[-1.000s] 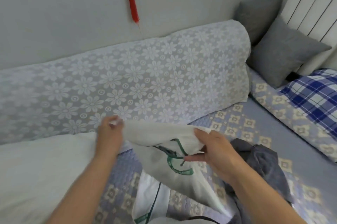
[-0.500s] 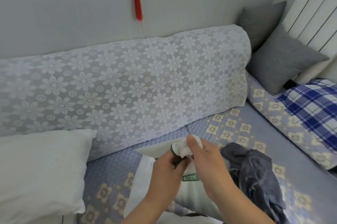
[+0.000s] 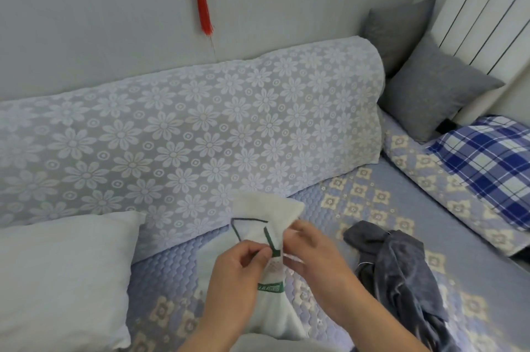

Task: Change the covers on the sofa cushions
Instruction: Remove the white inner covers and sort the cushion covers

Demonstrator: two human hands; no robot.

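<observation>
White cover [image 3: 266,214] w/ green trim, bunched, upright.

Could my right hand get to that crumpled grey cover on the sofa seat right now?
Probably not yet: the right hand is pinching the white cover together with the left hand. Otherwise the grey cover lies uncovered just beside it.

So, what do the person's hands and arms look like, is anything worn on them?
The left hand and right hand are both bare, with no gloves, rings or watch in view. Both forearms are bare too, as far as the bottom edge of the picture; no sleeve shows.
</observation>
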